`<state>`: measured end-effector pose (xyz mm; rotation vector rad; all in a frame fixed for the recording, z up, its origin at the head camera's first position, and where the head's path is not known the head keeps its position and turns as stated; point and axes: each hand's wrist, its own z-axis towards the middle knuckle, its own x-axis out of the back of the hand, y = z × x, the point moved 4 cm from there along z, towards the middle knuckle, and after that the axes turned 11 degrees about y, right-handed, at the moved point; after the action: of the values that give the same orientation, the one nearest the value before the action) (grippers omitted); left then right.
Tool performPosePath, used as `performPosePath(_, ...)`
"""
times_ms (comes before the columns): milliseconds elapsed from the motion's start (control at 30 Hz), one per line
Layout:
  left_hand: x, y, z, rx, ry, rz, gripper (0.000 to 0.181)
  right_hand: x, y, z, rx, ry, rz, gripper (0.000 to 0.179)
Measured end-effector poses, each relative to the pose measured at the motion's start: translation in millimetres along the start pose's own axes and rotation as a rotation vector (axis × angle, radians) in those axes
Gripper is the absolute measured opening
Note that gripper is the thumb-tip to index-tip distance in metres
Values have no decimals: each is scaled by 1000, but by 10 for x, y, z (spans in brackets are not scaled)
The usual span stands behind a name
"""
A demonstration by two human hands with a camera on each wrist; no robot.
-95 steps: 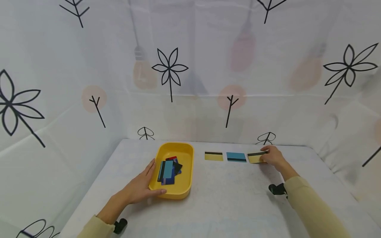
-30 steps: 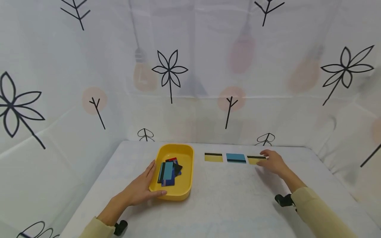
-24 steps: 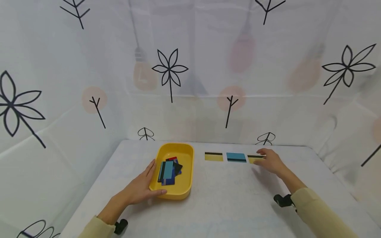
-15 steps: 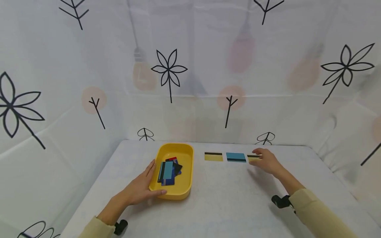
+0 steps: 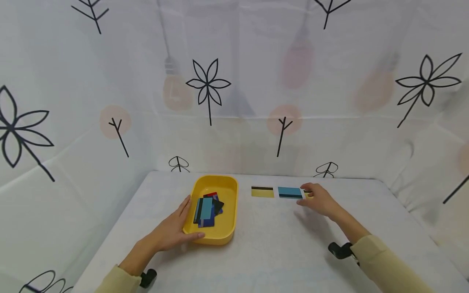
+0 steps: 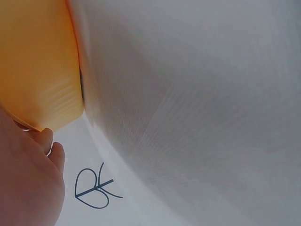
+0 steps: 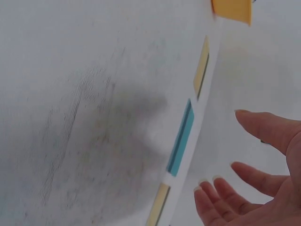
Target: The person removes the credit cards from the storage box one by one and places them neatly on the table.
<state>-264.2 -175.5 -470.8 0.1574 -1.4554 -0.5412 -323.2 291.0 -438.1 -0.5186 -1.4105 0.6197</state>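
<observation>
2 black-striped gold cards (image 5: 262, 194) flank 1 blue card (image 5: 290, 191), all flat, right of a yellow tray (image 5: 227, 219) of piled cards (image 5: 207, 209).

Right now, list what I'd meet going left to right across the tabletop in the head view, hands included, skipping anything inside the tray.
Left hand → yellow tray → uncovered gold card with a dark stripe → blue card with a dark stripe → right hand.

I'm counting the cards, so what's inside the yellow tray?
The yellow tray holds overlapping cards: a light blue card on top, with a dark blue card, a black card and a red edge showing. Covered parts, and any card wholly underneath, can't be seen.
</observation>
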Motion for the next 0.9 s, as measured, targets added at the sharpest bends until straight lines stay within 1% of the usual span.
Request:
performPosePath(133, 4, 0, -2, 7, -5, -4, 122, -54, -75, -13, 19, 11, -11, 63)
performPosePath(300, 8, 1, -1, -2, 2, -6, 122, -113, -182, -53, 37, 18, -8, 62)
performPosePath(533, -5, -10, -4, -4, 0, -1, 122, -211, -360, -121, 50, -5, 27, 63)
performPosePath(800, -11, -11, -1, 3, -3, 3, 122, -329, -535, -149, 72, -28, 95, 65)
performPosePath(900, -10, -9, -7, -6, 1, -1, 121, -379, -591, -153, 89, -29, 98, 63)
